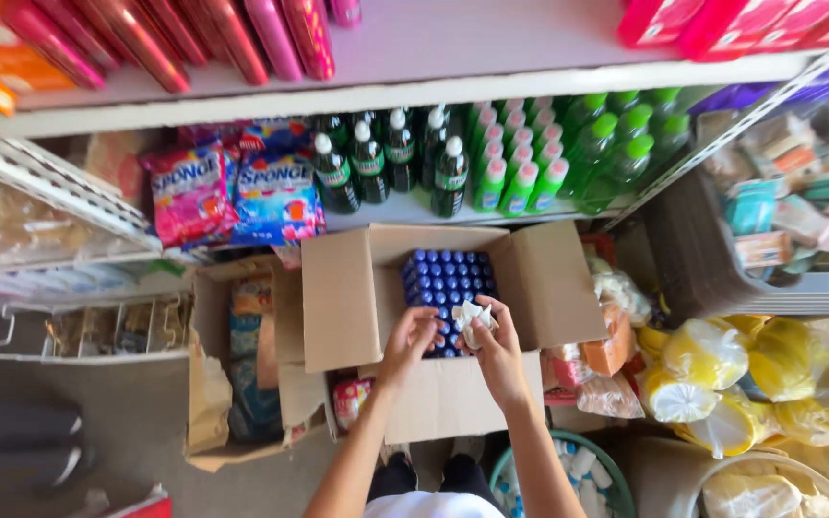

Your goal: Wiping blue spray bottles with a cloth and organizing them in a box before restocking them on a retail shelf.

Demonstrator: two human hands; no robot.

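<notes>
An open cardboard box [347,297] stands on the floor in front of a shelf, its flaps spread out. Inside it stand several bottles with blue caps [445,278], packed tight. My left hand [413,338] reaches into the near edge of the box, fingers down on the caps. My right hand [493,347] is beside it and holds a crumpled white piece of paper or plastic [473,318] over the bottles.
The shelf behind holds dark green bottles [386,163], light green bottles [530,158] and pink and blue detergent bags [232,192]. A second open box [211,369] lies at left. Yellow bagged goods [741,374] pile at right. A round basket [568,475] sits near my feet.
</notes>
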